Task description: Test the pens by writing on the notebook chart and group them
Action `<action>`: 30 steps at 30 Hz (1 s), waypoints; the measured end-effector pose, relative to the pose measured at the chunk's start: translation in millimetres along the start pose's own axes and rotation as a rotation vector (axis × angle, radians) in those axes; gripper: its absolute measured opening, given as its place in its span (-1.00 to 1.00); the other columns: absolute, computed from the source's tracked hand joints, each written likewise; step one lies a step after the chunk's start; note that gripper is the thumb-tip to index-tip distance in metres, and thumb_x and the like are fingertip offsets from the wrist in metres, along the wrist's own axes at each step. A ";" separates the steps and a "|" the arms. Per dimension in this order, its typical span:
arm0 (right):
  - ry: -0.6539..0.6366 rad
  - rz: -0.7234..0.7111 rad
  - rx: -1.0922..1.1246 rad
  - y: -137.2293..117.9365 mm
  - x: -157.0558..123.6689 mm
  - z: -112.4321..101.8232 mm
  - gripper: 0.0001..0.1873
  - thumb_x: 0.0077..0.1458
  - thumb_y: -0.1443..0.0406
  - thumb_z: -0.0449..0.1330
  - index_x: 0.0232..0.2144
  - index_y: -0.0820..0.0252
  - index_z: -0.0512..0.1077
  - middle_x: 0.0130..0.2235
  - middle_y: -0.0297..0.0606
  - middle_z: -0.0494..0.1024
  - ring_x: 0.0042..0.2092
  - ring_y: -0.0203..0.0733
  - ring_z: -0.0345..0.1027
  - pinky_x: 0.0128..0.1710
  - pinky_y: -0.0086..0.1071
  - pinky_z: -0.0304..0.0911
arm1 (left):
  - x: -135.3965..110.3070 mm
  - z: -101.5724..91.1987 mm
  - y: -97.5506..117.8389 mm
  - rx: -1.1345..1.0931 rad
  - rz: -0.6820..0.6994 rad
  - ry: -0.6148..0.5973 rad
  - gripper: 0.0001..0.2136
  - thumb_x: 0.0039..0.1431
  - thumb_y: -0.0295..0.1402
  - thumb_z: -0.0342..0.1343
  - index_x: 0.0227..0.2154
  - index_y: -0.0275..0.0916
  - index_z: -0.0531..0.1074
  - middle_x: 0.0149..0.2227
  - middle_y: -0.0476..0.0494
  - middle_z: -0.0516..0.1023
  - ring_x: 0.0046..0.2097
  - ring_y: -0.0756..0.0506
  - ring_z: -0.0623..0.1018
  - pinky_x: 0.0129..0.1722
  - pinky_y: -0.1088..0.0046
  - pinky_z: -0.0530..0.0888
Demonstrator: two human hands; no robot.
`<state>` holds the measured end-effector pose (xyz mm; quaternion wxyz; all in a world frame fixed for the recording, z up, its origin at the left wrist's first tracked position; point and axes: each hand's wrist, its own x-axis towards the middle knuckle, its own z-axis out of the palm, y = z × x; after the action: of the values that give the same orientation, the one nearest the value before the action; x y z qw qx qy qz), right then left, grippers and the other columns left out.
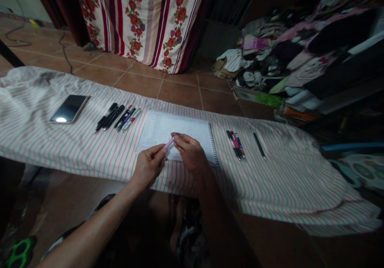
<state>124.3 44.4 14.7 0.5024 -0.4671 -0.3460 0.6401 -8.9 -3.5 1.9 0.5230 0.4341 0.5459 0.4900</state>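
Between my two hands, over the notebook, is a slim pink pen. My left hand pinches its near end between thumb and fingers. The fingers of my right hand are closed round the far end and hide its tip. Beneath them lies the spiral notebook, a pale page facing up with faint writing at its left and the wire binding on the right. My hands cover part of its near edge.
Several pens lie left of the notebook, beyond them a phone. To the right are a small group of pens and a lone black pen. All rest on a striped cloth. Piled clothes stand behind, right.
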 end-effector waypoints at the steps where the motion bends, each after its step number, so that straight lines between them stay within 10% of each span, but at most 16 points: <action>1: 0.009 -0.007 -0.007 0.8 0.4 -0.9 -0.78 -0.30 0.21 0.36 -0.49 0.16 0.55 -0.45 -0.36 0.46 -0.36 -0.34 0.23 -0.25 -0.40 0.17 | 0.2 -0.2 -0.8 0.051 0.028 0.013 -0.59 -0.03 -0.15 0.15 -0.19 -0.34 0.53 -0.59 0.01 0.45 -0.58 0.07 0.34 -0.57 0.57 0.27; 15: 0.050 -0.085 -0.071 11.7 0.6 4.2 -0.62 -0.22 0.14 0.32 -0.63 0.15 0.18 -0.65 -0.56 0.19 -0.56 -0.42 0.00 -0.51 -0.46 -0.06 | -0.2 -0.9 -12.8 0.638 0.514 0.092 -0.70 0.16 -0.33 0.00 -0.06 -0.22 0.44 -0.33 -0.14 0.59 -0.31 -0.06 0.54 -0.28 0.46 0.43; 30: -0.034 -0.025 -0.066 -4.7 -3.9 1.7 -0.76 -0.25 0.21 0.32 -0.42 0.16 0.54 -0.35 -0.31 0.49 -0.28 -0.28 0.28 -0.22 -0.39 0.18 | -1.1 4.8 0.6 -0.150 -0.095 -0.043 -0.54 -0.07 -0.12 0.19 -0.19 -0.39 0.51 -0.65 0.06 0.33 -0.64 0.11 0.23 -0.65 0.60 0.16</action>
<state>124.5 41.9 20.5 0.4885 -0.4681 -0.3813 0.6300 -4.1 -4.1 2.8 0.5881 0.3778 0.5164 0.4948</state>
